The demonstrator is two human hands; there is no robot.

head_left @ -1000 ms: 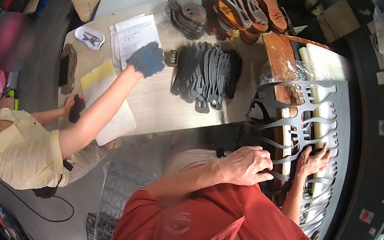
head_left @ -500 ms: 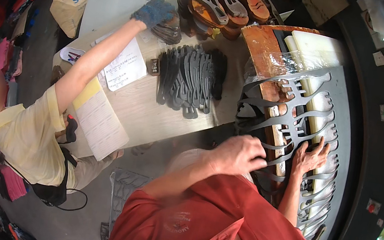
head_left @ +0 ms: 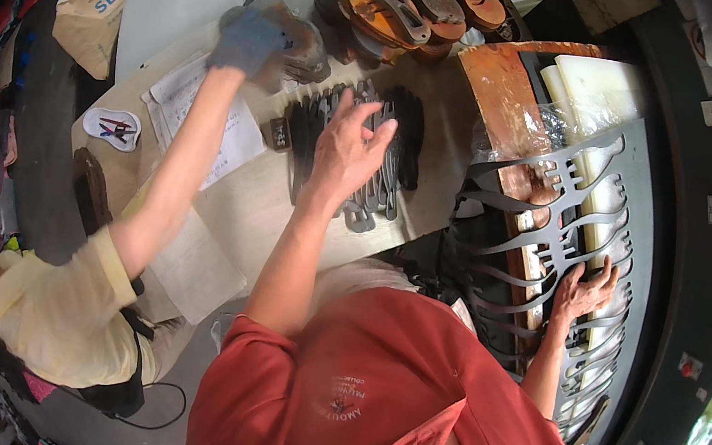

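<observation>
My left hand [head_left: 351, 149] hangs over a pile of dark grey cut strips [head_left: 303, 144] on the table. Its fingers are apart, and I see nothing held in them. On the right, my right hand [head_left: 585, 291] lies with spread fingers on a dark grey sheet cut into curved, branching strips [head_left: 566, 220]. The sheet drapes over a wooden block [head_left: 512, 107] and long white plastic bars [head_left: 595, 93]. A co-worker's blue-gloved hand [head_left: 252, 43] touches a stack of dark sole-shaped pieces [head_left: 305, 61] beyond the strip pile.
Brown and grey sole-shaped templates [head_left: 377, 2] are heaped at the far side. Papers [head_left: 224, 141], a small dark block [head_left: 279, 134] and a white dish [head_left: 112, 128] with small tools lie on the table. A co-worker in a yellow shirt [head_left: 63, 307] leans in from the left, near a paper bag [head_left: 91, 13].
My left hand has moved from the cut sheet left and away to the strip pile, its fingers now spread. My right hand stays on the sheet. The co-worker's gloved hand has shifted slightly.
</observation>
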